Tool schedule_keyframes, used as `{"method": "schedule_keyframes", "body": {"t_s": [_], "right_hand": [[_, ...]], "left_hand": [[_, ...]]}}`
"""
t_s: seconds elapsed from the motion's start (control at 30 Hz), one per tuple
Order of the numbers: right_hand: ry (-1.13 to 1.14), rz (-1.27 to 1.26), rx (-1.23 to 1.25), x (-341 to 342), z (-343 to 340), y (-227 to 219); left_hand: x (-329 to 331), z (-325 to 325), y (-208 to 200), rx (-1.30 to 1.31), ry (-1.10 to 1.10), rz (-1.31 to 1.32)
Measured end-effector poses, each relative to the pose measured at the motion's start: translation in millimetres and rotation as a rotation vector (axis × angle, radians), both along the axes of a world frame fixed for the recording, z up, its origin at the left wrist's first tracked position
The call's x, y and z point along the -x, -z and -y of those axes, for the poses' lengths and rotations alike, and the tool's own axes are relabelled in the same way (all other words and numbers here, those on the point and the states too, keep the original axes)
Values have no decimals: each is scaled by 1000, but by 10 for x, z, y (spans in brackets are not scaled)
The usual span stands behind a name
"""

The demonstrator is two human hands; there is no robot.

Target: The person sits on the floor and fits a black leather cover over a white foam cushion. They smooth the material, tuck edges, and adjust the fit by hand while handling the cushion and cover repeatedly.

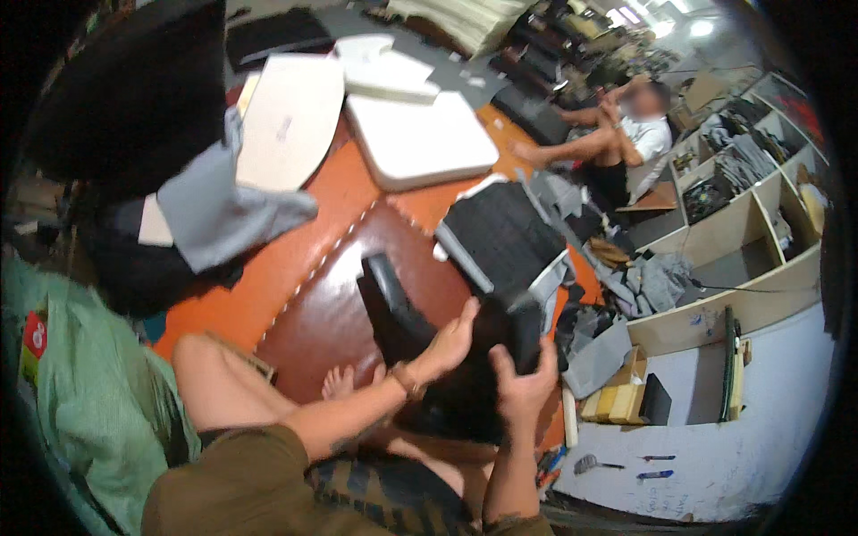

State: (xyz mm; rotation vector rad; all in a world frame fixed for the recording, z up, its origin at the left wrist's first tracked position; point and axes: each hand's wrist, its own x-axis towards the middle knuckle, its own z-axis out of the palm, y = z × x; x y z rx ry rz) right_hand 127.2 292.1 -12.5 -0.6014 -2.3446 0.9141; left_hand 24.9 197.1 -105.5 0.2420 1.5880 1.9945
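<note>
A large black padded piece (474,384) is over my lap; its kind cannot be made out, and its dark folds merge with the shadow. My left hand (451,341) presses its fingers against the piece's upper edge. On the right side my right hand (525,382) grips the same black piece, thumb on the near face and fingers round the edge. A shiny black curved part (386,284) sticks up to the left of my left hand; whether it is joined to the piece is unclear. Just beyond my hands lies a stack of black panels with grey borders (500,234).
Under me is a brown and orange mat (331,268). Ahead are a white cushion (429,147) and a cream panel (293,121). Grey cloth (210,210) and a green sack (107,393) are at left. Wooden shelving (733,259) stands right; a seated person (630,134) is beyond.
</note>
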Motion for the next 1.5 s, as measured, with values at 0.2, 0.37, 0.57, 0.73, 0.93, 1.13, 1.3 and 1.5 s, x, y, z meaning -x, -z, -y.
{"method": "schedule_keyframes", "body": {"t_s": [0.2,0.37,0.57,0.73,0.93,1.13,1.3,1.5], "right_hand": [[-196,-71,573,798,-756,232],[-191,401,179,1391,-894,1665],[-584,945,-361,953,497,2576],[-490,737,-398,1005,297,2756],[-650,687,-255,1111,139,2554],[-712,714,-127,339,662,2662],[-494,614,-69,371,926,2836],[-650,269,-364,851,1353,2534]], "left_hand": [[461,674,-506,1,24,-315],[660,1703,893,909,-217,-725],[400,2119,1654,1239,143,-662],[508,1940,1788,1175,104,-704],[587,1861,1971,1208,54,-680],[253,2131,1984,1218,114,-710],[175,1983,2226,1149,-86,-765],[314,1981,1871,1153,46,-575]]}}
